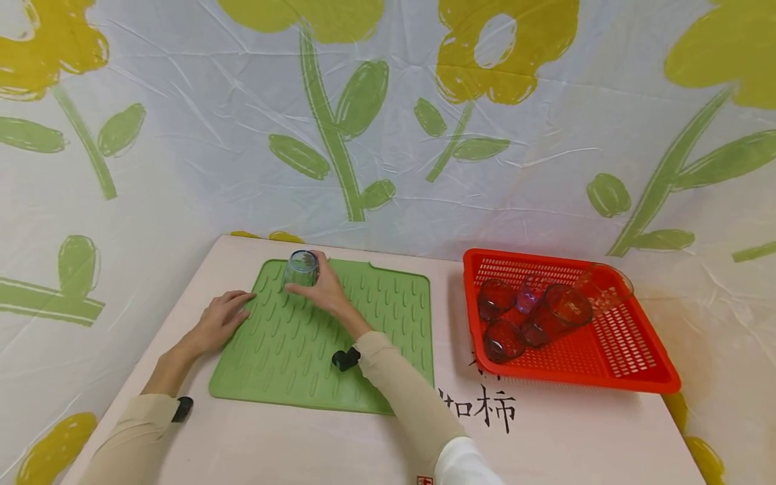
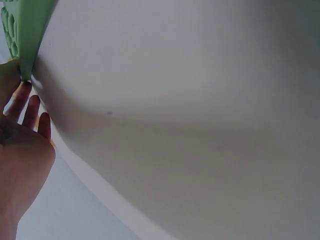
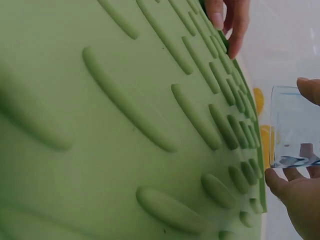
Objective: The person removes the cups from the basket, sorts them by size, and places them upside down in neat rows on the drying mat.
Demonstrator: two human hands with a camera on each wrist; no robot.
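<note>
My right hand [image 1: 327, 286] holds a clear drinking glass [image 1: 301, 269] over the far left part of a green ridged mat [image 1: 339, 350]. Thumb and fingers lie on opposite sides of the glass; the right wrist view has the glass [image 3: 292, 130] at its right edge, cut off by the frame. At the mat's left edge, my left hand [image 1: 221, 320] rests with its fingertips on the border. From the left wrist, the fingers [image 2: 32, 110] show loosely bent close by the mat's edge [image 2: 30, 45].
A red plastic basket [image 1: 642, 316] stands on the right of the pale table [image 1: 303, 444]. In it lie several glasses, among them a tall one [image 1: 554, 313] and a purple-tinted one [image 1: 529, 294]. A flowered cloth [image 1: 230, 135] hangs close behind the table.
</note>
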